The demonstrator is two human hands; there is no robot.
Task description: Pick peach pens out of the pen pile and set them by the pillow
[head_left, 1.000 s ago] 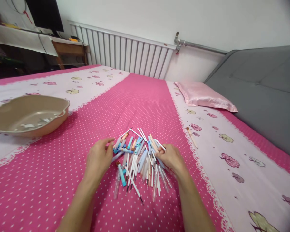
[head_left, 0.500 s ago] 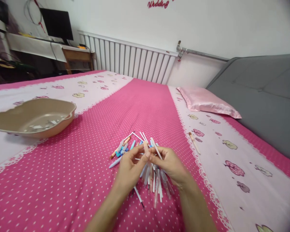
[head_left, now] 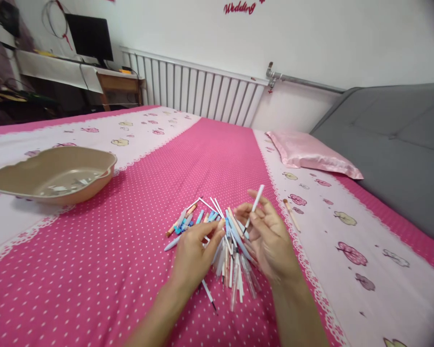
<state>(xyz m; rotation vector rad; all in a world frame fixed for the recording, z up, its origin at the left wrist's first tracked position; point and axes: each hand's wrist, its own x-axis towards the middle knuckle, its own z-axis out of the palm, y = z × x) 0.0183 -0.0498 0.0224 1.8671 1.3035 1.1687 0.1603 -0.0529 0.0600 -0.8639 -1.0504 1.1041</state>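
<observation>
Between the thumb and fingers of my right hand (head_left: 269, 231) is a slim white pen refill (head_left: 257, 198), tilted upward with its dark tip pointing down. My left hand (head_left: 195, 248) is closed in a pinch over the pile; a small pale piece may be at its fingertips, too hidden to name. Below and between both hands lies a loose heap of pen parts: blue and peach pen barrels (head_left: 233, 225), clear tubes (head_left: 235, 289) and white refills (head_left: 240, 284). One refill with a black tip (head_left: 208, 294) points toward me. Blue caps or clips (head_left: 181, 226) lie at the heap's left.
A beige plastic basin (head_left: 83, 195) with small white pieces inside stands at the left. One peach pen part (head_left: 292, 216) lies apart on the right. A pink pillow (head_left: 314, 154) rests by the grey headboard (head_left: 390, 144). The bedspread (head_left: 130, 270) is pink and dotted.
My hands have moved apart. My right hand has shifted right and turned palm up, its white refill now raised. The pale piece pinched between both hands is no longer plainly visible.
</observation>
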